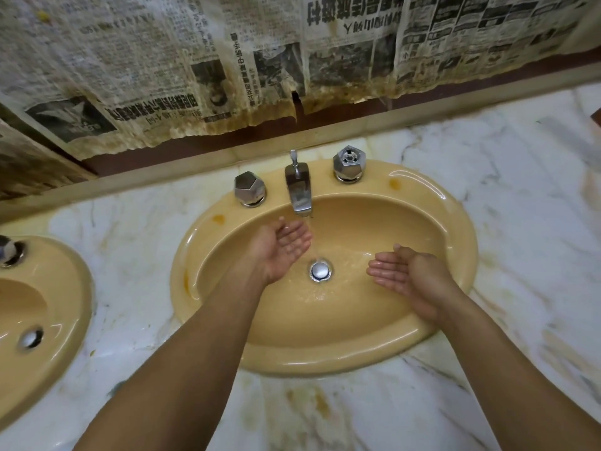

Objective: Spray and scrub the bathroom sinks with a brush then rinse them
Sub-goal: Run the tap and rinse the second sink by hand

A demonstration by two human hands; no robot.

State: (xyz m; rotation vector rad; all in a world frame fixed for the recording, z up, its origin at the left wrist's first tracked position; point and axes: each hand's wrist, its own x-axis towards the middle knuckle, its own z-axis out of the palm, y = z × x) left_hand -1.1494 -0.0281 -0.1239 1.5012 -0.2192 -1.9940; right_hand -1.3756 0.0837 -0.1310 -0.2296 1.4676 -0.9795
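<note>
Now L hand (282, 247) cupped under faucet (299, 190) (chrome); glossy oval sink (455, 203).

Mustard-yellow sink (325, 362); second sink (70, 288) at nine o'clock the same; chrome faucet (298, 187); white countertop (520, 222) veined grey, stained orange; yellowed black-printed newspaper (156, 60) at twelve.

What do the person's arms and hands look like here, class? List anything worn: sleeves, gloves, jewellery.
Both arms are bare as far as the picture shows. The left forearm and right forearm carry no sleeve, watch or bracelet. The left hand and right hand wear no gloves, and no rings show. Both hands glisten as if wet.
</note>
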